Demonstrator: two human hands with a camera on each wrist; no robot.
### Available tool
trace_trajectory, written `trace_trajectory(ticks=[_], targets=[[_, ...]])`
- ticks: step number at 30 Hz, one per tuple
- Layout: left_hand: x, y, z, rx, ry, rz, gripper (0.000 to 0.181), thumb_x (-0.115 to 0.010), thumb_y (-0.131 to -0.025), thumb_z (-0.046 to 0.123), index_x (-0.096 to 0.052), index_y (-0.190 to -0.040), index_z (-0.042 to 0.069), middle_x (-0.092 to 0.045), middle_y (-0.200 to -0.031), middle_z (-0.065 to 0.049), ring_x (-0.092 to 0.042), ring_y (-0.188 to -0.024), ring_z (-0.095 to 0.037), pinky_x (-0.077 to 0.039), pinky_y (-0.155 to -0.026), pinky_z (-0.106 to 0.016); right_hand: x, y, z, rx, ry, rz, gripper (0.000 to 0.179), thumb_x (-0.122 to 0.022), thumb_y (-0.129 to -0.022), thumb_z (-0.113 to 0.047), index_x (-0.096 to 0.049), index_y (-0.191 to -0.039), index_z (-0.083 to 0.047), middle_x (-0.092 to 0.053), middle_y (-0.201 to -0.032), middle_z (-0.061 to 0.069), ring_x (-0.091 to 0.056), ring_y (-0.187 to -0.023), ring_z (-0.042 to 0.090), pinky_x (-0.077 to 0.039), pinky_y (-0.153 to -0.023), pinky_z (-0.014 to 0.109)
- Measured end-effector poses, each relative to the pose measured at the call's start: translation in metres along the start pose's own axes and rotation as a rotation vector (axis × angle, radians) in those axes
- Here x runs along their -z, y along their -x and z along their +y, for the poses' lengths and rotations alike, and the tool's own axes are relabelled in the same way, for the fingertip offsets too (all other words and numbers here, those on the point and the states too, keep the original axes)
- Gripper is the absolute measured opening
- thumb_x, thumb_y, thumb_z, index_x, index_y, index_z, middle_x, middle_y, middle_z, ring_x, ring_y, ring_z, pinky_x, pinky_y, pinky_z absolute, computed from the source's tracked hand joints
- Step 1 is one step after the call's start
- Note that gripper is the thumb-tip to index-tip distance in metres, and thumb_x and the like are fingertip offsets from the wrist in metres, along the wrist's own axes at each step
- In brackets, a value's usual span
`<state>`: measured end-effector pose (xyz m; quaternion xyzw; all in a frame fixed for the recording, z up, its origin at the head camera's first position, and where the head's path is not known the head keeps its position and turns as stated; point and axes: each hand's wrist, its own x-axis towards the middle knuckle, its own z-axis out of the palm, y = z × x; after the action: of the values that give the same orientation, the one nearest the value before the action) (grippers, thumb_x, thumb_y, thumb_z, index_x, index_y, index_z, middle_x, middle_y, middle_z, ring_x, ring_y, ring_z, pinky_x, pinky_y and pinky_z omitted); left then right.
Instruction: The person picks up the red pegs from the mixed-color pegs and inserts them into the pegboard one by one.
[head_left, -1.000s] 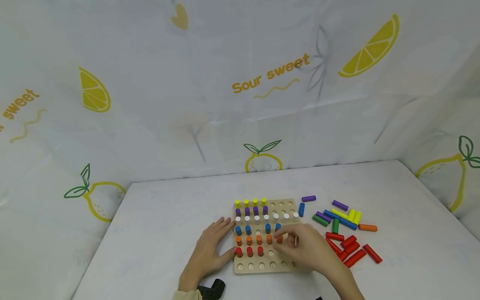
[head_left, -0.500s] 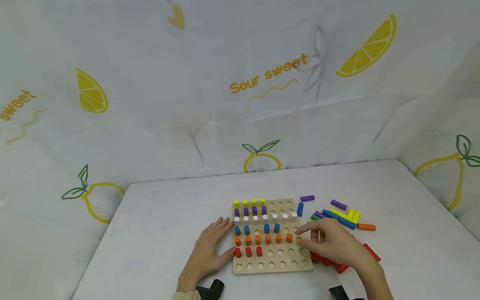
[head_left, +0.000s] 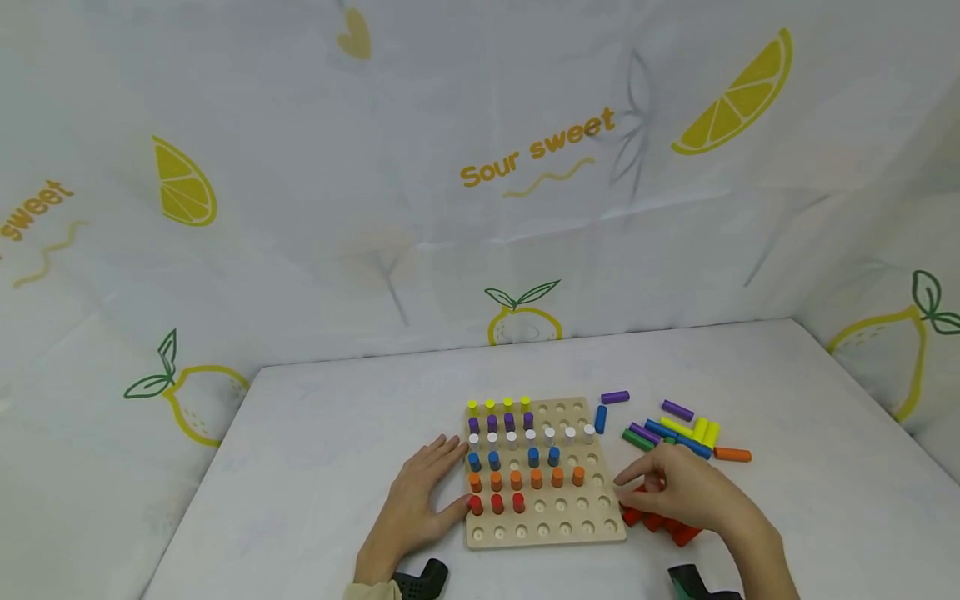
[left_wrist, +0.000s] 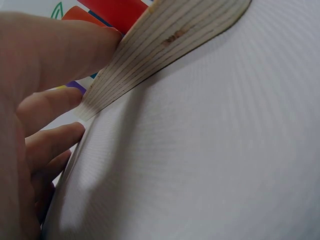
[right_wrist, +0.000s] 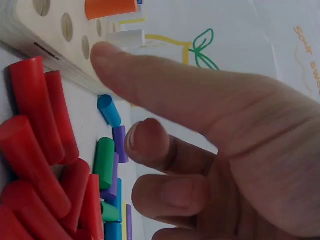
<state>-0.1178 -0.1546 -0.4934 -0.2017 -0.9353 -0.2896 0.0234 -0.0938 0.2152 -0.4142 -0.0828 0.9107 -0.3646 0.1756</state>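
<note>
A wooden pegboard (head_left: 547, 542) lies on the table with upright pegs in rows. Yellow, purple, white and blue pegs fill its back rows; orange pegs (head_left: 536, 478) and red pegs (head_left: 497, 504) stand nearer the front. My left hand (head_left: 416, 500) rests along the left side, its fingertips and thumb at the board's edge (left_wrist: 160, 42). Just off the right side, my right hand (head_left: 686, 487) hovers beside loose red pegs (head_left: 684, 535), thumb and index finger apart and nothing between them. Those red pegs (right_wrist: 35, 110) lie heaped beside the board in the right wrist view.
Beyond the right hand lie loose pegs: green (head_left: 637, 439), yellow (head_left: 712, 433), orange (head_left: 732, 454), purple (head_left: 677, 410) and several blue. One blue peg (head_left: 601, 419) and one purple peg (head_left: 615, 397) lie close to the board's back right corner. A lemon-print sheet (head_left: 420, 208) hangs behind the table.
My right hand has pulled back rightward from over the board to the loose red pegs. A sixth orange peg now shows standing in its row. The left hand stays at the board's edge.
</note>
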Motion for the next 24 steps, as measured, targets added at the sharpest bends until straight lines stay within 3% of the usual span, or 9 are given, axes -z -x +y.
trace_trajectory(ticks=[4,9,17,24], targets=[[-0.0003,-0.0001,-0.0006,0.001,0.004,-0.003,0.066,-0.069,-0.086,0.041,-0.056,-0.148,0.022,-0.056,-0.154,-0.001,-0.043,-0.151,-0.026,-0.035,-0.125,-0.054,-0.0029,-0.0022,0.0015,-0.078,0.019,0.022,0.015,-0.082,-0.083,-0.013,-0.083,-0.098,-0.012,-0.048,-0.057,-0.002,-0.043,-0.057,0.011,-0.031,-0.049,0.019],[-0.0006,-0.0006,-0.0007,0.008,0.005,-0.005,0.065,-0.069,-0.086,0.042,-0.056,-0.148,0.023,-0.055,-0.154,-0.001,-0.043,-0.151,-0.026,-0.034,-0.125,-0.055,-0.0057,-0.0056,0.0022,-0.148,0.060,0.048,0.017,-0.082,-0.082,-0.008,-0.083,-0.097,-0.013,-0.051,-0.059,0.000,-0.046,-0.059,0.014,-0.031,-0.049,0.019],[-0.0011,-0.0006,-0.0012,0.004,0.002,-0.002,0.065,-0.069,-0.086,0.041,-0.056,-0.147,0.022,-0.056,-0.154,-0.001,-0.043,-0.151,-0.026,-0.034,-0.126,-0.054,-0.0089,-0.0080,0.0036,-0.128,0.124,0.092,0.013,-0.082,-0.085,-0.022,-0.083,-0.096,-0.015,-0.054,-0.058,-0.001,-0.051,-0.059,0.014,-0.035,-0.048,0.020],[-0.0007,-0.0006,-0.0010,0.001,-0.003,-0.002,0.065,-0.069,-0.086,0.040,-0.056,-0.147,0.021,-0.056,-0.154,-0.002,-0.043,-0.151,-0.026,-0.034,-0.126,-0.053,-0.0088,-0.0077,0.0041,-0.119,0.101,0.070,0.013,-0.085,-0.081,-0.020,-0.083,-0.093,-0.018,-0.048,-0.056,-0.002,-0.049,-0.054,0.014,-0.030,-0.047,0.019]])
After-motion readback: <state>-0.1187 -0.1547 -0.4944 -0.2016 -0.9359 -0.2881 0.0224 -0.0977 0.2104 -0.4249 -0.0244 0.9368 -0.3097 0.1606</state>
